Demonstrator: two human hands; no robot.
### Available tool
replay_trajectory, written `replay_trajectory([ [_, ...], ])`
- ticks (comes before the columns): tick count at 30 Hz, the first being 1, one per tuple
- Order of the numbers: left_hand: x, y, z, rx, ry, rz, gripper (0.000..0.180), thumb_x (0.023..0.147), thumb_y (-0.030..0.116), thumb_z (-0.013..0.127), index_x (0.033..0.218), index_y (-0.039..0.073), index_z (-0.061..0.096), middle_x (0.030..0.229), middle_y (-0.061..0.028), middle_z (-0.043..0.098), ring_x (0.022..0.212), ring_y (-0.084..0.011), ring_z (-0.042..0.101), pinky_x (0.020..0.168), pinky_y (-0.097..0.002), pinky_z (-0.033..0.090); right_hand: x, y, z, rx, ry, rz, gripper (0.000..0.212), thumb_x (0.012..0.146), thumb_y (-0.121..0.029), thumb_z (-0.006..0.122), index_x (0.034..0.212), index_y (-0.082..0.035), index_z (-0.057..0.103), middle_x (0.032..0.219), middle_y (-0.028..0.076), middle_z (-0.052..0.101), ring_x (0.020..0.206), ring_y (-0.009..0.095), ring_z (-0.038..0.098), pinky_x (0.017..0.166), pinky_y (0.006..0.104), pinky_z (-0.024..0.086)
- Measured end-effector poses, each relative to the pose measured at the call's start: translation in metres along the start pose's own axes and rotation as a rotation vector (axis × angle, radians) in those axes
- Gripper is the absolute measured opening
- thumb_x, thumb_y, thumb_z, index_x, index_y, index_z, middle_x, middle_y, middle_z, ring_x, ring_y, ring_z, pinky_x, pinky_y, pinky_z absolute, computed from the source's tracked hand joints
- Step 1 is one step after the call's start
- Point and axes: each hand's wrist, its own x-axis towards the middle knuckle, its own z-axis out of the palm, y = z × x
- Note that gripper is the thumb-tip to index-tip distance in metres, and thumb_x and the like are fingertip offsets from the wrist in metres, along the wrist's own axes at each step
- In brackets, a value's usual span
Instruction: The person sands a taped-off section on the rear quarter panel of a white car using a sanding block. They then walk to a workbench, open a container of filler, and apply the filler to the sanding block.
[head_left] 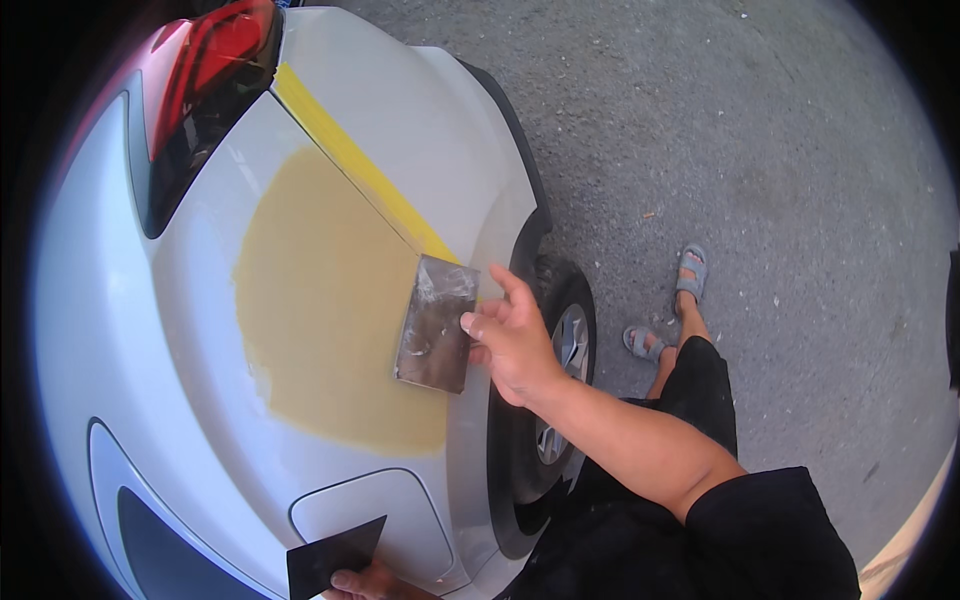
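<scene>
My right hand [515,345] grips a flat brown-grey rectangular pad [437,320] by its right edge, thumb on top and index finger raised. Pale smears mark the pad's face; whether it is a sanding block or a spreader I cannot tell. It lies over the right edge of a smooth tan filler patch [325,300] on a silver car's rear side panel [205,260]. In my left hand [365,582], cut off by the lower edge, is a thin dark flat sheet [335,555] with a pointed corner, in front of the fuel flap [385,500].
Yellow masking tape [360,165] runs along the seam between panel and bumper [400,110]. A red tail light [215,60] is at the upper left. The rear wheel [570,340] stands beside my forearm. Grey sandals [692,270] show on the rough asphalt [780,200].
</scene>
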Motion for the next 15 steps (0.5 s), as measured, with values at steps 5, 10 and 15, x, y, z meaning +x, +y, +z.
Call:
replay_trajectory([
  [5,-0.013,0.012,0.005,0.025,0.043,0.015,0.038,0.098,0.022,0.050,0.117,-0.010,0.056,0.105,-0.0205,0.064,0.088,-0.0258,0.062,0.076,-0.0335,0.053,-0.003,-0.007,0.000,0.012,-0.023,0.006,0.077,0.084,-0.002,0.063,0.147,-0.009,0.019,0.101,0.006,0.048,0.082,0.012,0.051,0.061,0.0274,0.048],
  [10,-0.011,0.015,0.012,0.057,0.047,0.011,0.037,0.098,0.022,0.051,0.116,-0.010,0.057,0.104,-0.0198,0.065,0.087,-0.0250,0.062,0.074,-0.0326,0.053,-0.002,-0.005,0.001,-0.011,-0.017,0.003,0.076,0.084,-0.002,0.062,0.147,-0.007,0.019,0.100,0.007,0.048,0.082,0.011,0.051,0.062,0.0269,0.048],
  [15,-0.018,0.022,0.010,0.043,0.077,0.031,0.037,0.097,0.022,0.051,0.114,-0.010,0.058,0.102,-0.0194,0.065,0.086,-0.0246,0.062,0.074,-0.0324,0.052,-0.006,-0.013,0.001,-0.016,-0.037,0.000,0.076,0.084,-0.001,0.062,0.146,-0.007,0.019,0.100,0.007,0.048,0.082,0.011,0.052,0.062,0.0268,0.048],
])
